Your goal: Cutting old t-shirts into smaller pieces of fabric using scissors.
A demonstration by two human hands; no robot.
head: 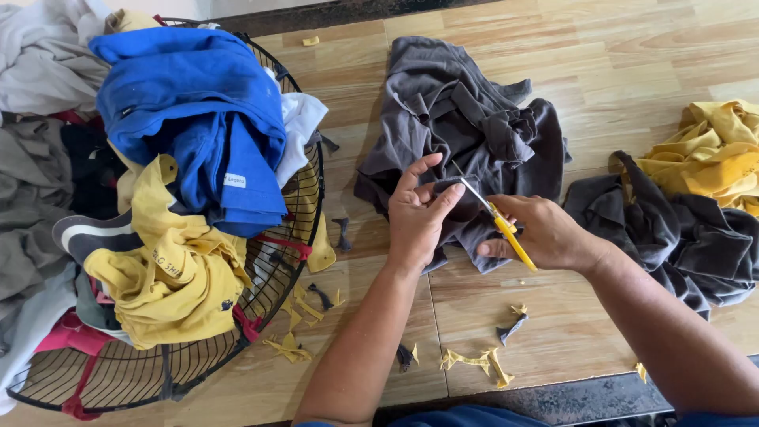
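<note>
My right hand point(545, 232) grips small yellow-handled scissors point(500, 223), their blades pointing up-left at the cloth. My left hand point(417, 212) pinches an edge of a dark grey garment point(462, 119) that lies crumpled on the wooden table point(617, 71). The blade tips sit right beside my left thumb and forefinger, at the pinched fabric.
A round black wire basket point(277, 269) at left is heaped with blue point(198, 111), yellow point(170, 277) and grey clothes. Another dark grey garment point(680, 237) and a yellow one point(715, 154) lie at right. Small yellow and grey cloth scraps point(474, 360) litter the table's near edge.
</note>
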